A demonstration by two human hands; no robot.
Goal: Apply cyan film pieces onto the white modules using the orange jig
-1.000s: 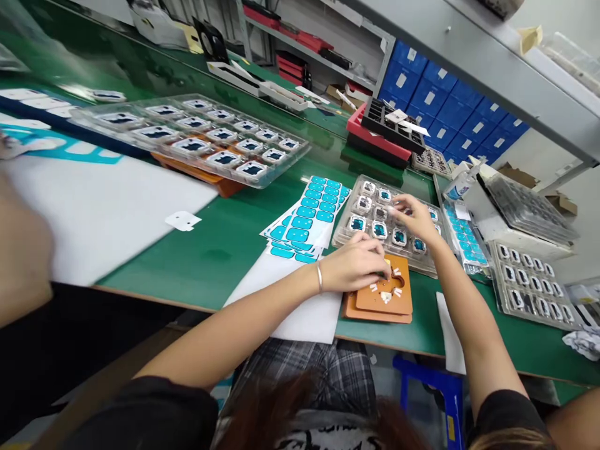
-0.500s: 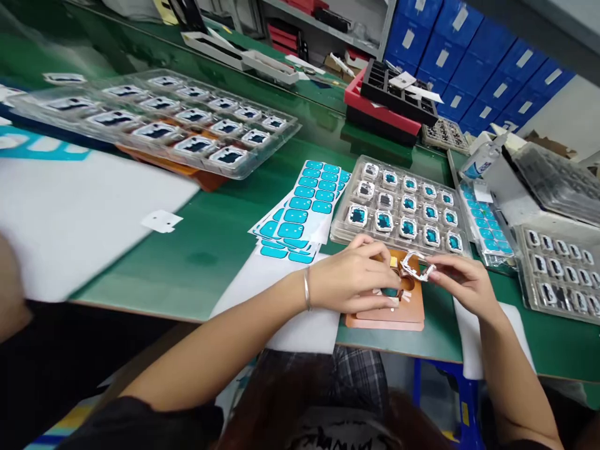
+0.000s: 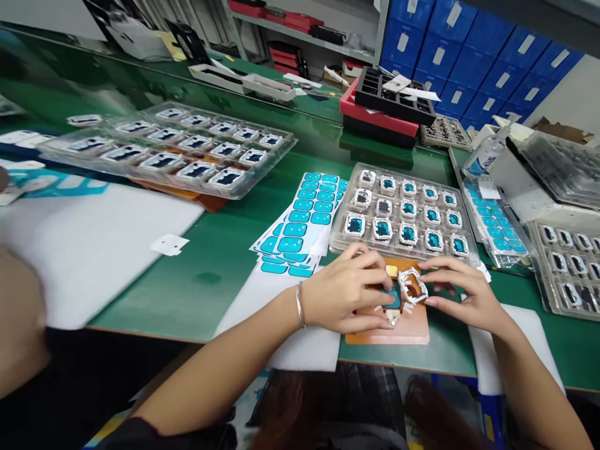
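Observation:
My left hand lies over the orange board, its fingers curled round a small teal-faced part. Those fingers partly cover the part. Just to its right is a white squarish frame with an open centre. My right hand holds that frame's right side, with the thumb at the lower corner and a finger at the upper one. A small yellow piece sits at the board's top edge.
Behind the board stands a clear tray of white frames with teal faces. Teal sticker sheets lie left of it. Another filled tray rests farther left. A bottle stands at right. Another person's arm shows at left.
The white frame has moved left and down, now lying flatter beside the teal-faced part. My right hand moved with it. The view has shifted slightly.

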